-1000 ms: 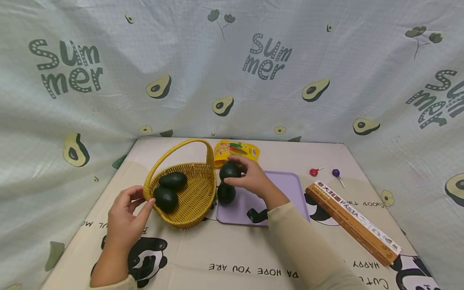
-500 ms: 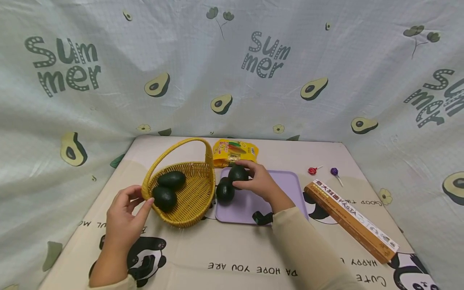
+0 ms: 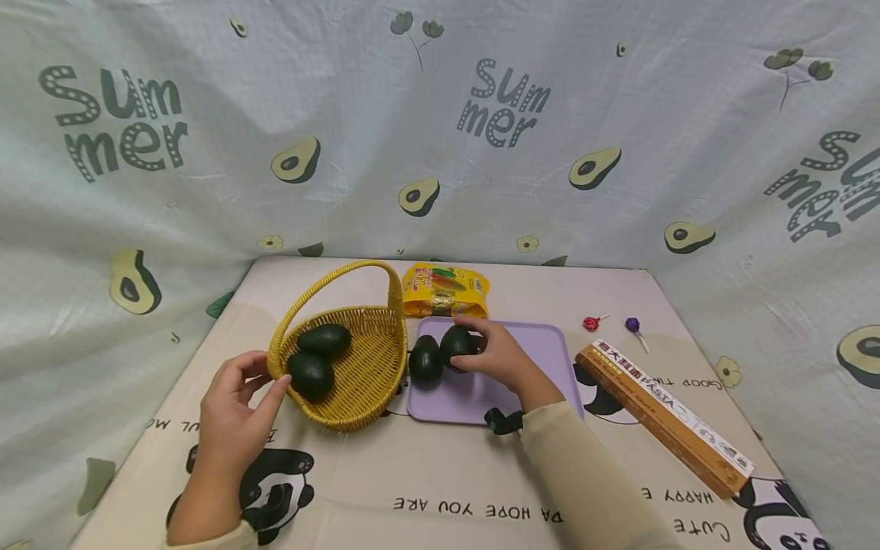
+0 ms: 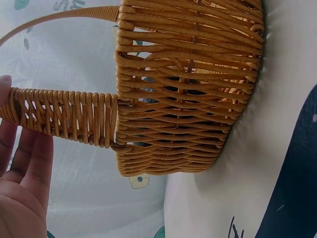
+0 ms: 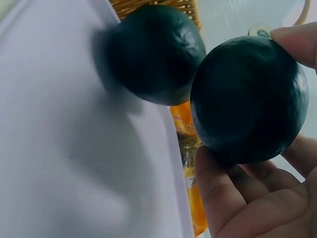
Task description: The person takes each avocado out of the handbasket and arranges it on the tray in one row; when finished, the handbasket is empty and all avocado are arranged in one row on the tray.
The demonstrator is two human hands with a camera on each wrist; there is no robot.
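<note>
In the head view my right hand (image 3: 498, 355) grips a dark green avocado (image 3: 457, 347) between thumb and fingers at the left part of the lilac tray (image 3: 536, 336). The right wrist view has this avocado (image 5: 250, 99) close up, a shadow on the tray (image 5: 59, 163) below. A second avocado (image 3: 426, 361) lies on the tray's left side, close beside the held one. My left hand (image 3: 237, 416) pinches the handle of a yellow wicker basket (image 3: 367, 374) near its base. Two avocados (image 3: 325, 341) lie inside the basket. From the left wrist, the basket's woven side (image 4: 183, 109) hides most of them.
Behind the tray lies a yellow snack bag (image 3: 445, 289). To the right are a red lollipop (image 3: 591, 324), a purple lollipop (image 3: 633, 325) and a long pasta box (image 3: 663, 416). A printed curtain (image 3: 481, 198) hangs behind the table.
My right hand has moved right and slightly toward me with the avocado, from beside the basket's rim to the right of the tray's other avocado. The left hand keeps its hold on the basket handle.
</note>
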